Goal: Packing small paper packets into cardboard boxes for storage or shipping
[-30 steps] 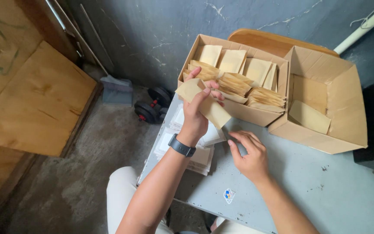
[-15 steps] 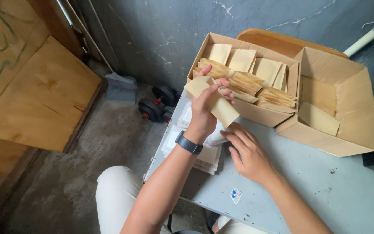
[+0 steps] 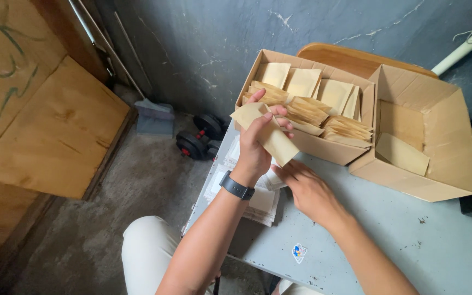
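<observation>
Two hands work: left hand (image 3: 255, 147) grips a pouch (image 3: 266, 134) loosely and may drop it, while right hand (image 3: 307, 188) lies open, flat on the worktop (image 3: 411, 240).

Your left hand (image 3: 258, 143) grips a matt tan paper envelope (image 3: 266, 133); more matt paper fills the plain brown cardboard box (image 3: 323, 147). The table (image 3: 411, 240) looks like smooth grey painted metal, scuffed; the plywood panel (image 3: 55, 131) shows raw grain.
</observation>
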